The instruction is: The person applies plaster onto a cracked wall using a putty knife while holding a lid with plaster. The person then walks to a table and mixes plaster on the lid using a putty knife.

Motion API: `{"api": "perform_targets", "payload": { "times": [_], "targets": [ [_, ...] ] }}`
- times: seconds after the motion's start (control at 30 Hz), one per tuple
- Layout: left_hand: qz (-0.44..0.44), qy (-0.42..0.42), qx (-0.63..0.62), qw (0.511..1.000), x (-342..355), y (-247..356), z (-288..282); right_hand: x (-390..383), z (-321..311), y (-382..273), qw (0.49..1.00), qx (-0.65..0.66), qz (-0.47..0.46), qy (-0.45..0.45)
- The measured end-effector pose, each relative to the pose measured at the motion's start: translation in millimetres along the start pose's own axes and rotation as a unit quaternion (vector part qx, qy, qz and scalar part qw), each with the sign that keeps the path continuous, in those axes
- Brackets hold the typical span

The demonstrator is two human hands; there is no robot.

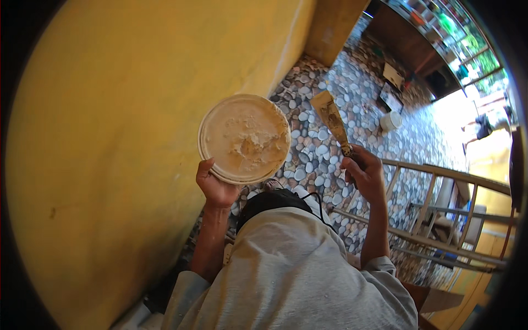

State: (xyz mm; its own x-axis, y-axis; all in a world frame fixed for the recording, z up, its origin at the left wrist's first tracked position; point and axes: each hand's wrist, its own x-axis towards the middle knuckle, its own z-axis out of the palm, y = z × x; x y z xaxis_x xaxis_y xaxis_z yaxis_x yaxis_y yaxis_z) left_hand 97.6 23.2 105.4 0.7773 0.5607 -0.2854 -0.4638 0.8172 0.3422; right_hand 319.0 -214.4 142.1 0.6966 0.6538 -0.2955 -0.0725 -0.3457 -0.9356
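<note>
My left hand (215, 186) grips a round, pale lid (228, 151) from below, its thumb over the rim. Across the lid lies beige putty (250, 146), smooth at the left and lumpy toward the middle and right. To the right, apart from the lid, my right hand (364, 169) is closed round the handle of a putty knife (331, 117). The knife's blade points up and to the left, smeared with putty. Part of the handle is hidden by my fingers.
A yellow wall (110, 137) runs close along my left. On the pebble-patterned floor (313, 159) stands a white bucket (391, 121), farther off at the right. Beside my right arm is a ladder (429, 203). A dark brown counter (410, 47) stands at the far right.
</note>
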Motion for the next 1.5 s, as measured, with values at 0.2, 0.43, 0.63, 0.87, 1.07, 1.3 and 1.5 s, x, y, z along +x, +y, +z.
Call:
{"api": "perform_targets", "payload": {
  "times": [0.2,0.43,0.63,0.87,1.07,1.3,1.5],
  "targets": [
    [0.086,-0.002,-0.013,0.996,-47.8,-9.0,-1.2,-18.8,15.7,-44.4,0.941,-0.212,-0.25,-0.086],
    [0.193,0.06,0.007,0.979,-64.1,-15.4,-11.5,-4.8,44.6,-60.6,0.817,-0.407,-0.382,-0.144],
    [0.252,0.096,0.017,0.963,-60.8,-22.1,-30.0,5.8,74.9,-55.1,0.754,-0.441,-0.445,-0.197],
    [0.292,0.134,0.017,0.947,-51.9,-29.0,-42.0,17.0,88.5,-54.2,0.736,-0.44,-0.454,-0.243],
    [0.31,0.149,0.024,0.939,-51.4,-36.7,-41.5,13.3,101.6,-54.2,0.687,-0.462,-0.497,-0.261],
    [0.337,0.17,0.022,0.926,-50.5,-37.1,-58.5,-2.9,128.7,-53.2,0.563,-0.586,-0.521,-0.261],
    [0.326,0.197,-0.025,0.924,-52.2,-31.2,-84.6,-9.6,144.1,-54.9,0.532,-0.612,-0.514,-0.278]
  ]
}}
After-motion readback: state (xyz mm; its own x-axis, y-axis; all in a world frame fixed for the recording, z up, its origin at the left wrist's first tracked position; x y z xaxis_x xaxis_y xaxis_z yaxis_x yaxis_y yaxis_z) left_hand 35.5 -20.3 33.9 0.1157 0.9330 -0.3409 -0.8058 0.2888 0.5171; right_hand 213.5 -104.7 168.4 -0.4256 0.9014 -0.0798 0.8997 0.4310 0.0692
